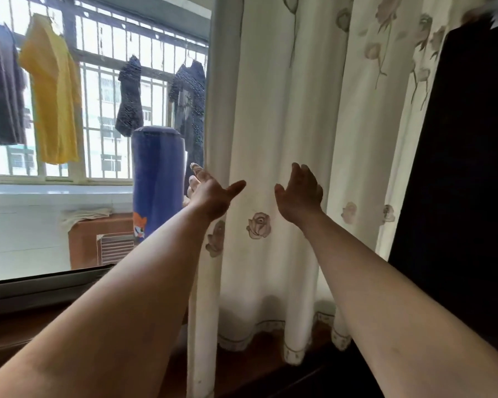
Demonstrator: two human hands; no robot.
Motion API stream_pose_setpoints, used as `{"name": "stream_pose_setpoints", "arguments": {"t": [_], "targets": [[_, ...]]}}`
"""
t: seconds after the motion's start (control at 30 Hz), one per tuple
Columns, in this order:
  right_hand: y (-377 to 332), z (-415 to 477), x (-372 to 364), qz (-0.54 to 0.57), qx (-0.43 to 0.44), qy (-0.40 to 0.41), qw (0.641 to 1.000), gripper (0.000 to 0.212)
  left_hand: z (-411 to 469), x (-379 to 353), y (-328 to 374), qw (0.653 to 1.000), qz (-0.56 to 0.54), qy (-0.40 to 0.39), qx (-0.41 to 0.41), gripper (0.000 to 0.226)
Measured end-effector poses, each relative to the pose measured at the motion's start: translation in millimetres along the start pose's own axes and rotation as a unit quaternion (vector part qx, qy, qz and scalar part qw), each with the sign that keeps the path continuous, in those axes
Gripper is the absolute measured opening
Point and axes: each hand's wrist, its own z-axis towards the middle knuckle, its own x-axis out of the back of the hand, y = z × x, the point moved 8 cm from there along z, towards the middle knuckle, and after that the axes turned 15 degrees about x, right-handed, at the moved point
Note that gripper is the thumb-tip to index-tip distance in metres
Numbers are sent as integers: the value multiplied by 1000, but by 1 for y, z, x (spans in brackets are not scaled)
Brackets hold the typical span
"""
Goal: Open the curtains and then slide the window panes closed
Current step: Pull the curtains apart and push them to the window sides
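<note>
A cream curtain printed with roses hangs over the right half of the window, its left edge near the middle of the view. My left hand is stretched out at that edge, fingers apart, fingertips past the fabric's border; whether it touches the cloth I cannot tell. My right hand is raised in front of the curtain's folds, palm toward the fabric, fingers spread, holding nothing. The left half of the window is uncovered. The dark window track runs along the bottom left.
Beyond the window is a barred balcony with hanging clothes: a yellow shirt and dark garments. A tall blue cylinder stands just outside. A dark panel fills the right side. The dark wooden sill lies below the curtain.
</note>
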Motion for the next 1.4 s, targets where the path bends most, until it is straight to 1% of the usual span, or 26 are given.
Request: {"name": "stream_pose_setpoints", "arguments": {"t": [0.2,0.3,0.47,0.5,0.53,0.57,0.6,0.63,0.67,0.73,0.83,1.0,1.2,1.4], "targets": [[46,14,-13,-6,-25,5,1000,73,26,-30,14,1000,-12,-8,0,133],[72,22,-25,8,-68,6,998,81,42,-51,20,1000,2,-12,-8,141],[118,40,-36,23,-126,49,991,86,69,-86,45,999,31,16,-17,136],[127,45,-37,22,-138,57,989,83,75,-95,49,999,33,8,-21,132],[140,53,-38,12,-156,67,986,76,87,-111,57,999,29,-8,-28,125],[149,58,-36,0,-162,75,984,62,95,-122,64,999,22,-23,-44,111],[152,60,-33,-19,-154,75,985,47,94,-126,70,997,6,-34,-67,93],[154,63,-31,-63,-135,70,986,36,95,-134,75,995,-11,-46,-86,74],[160,69,-31,-118,-119,69,983,33,102,-147,82,993,-21,-60,-99,61],[171,74,-30,-192,-91,86,973,31,109,-169,91,990,-13,-80,-118,49],[198,74,-26,-200,-98,111,969,28,117,-206,107,985,-4,-111,-135,47],[241,73,-18,-184,-159,104,964,30,118,-254,133,977,15,-131,-165,42],[289,76,-9,-199,-185,109,956,35,120,-310,150,972,22,-157,-172,37],[350,83,-3,-195,-186,133,954,34,122,-357,181,967,36,-143,-206,29]]}}
